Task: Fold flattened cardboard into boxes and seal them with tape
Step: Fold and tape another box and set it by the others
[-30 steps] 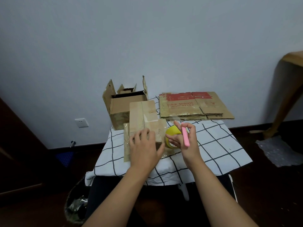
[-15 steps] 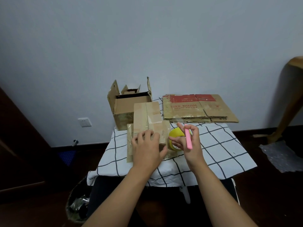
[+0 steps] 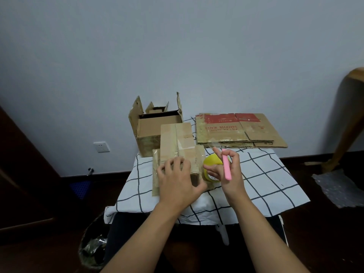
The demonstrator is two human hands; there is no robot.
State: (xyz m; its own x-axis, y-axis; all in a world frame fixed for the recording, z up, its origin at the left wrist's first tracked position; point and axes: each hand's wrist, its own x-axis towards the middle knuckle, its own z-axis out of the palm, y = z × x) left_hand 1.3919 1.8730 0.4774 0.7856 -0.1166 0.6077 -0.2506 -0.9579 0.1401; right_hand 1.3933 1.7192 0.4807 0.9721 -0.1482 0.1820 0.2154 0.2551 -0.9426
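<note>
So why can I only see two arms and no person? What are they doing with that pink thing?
The camera sits on the person's head and looks down, so you see only their own arms, as if through their eyes. In front is a small table with a checked cloth. The left hand presses down on a small cardboard box to hold it steady. The right hand holds a pink cutter in its fingers, right beside a yellow roll of tape. A clear strip of tape seems to stretch from the box toward that hand. Behind stand an open box and a pile of flat cardboard waiting to be folded.
</note>
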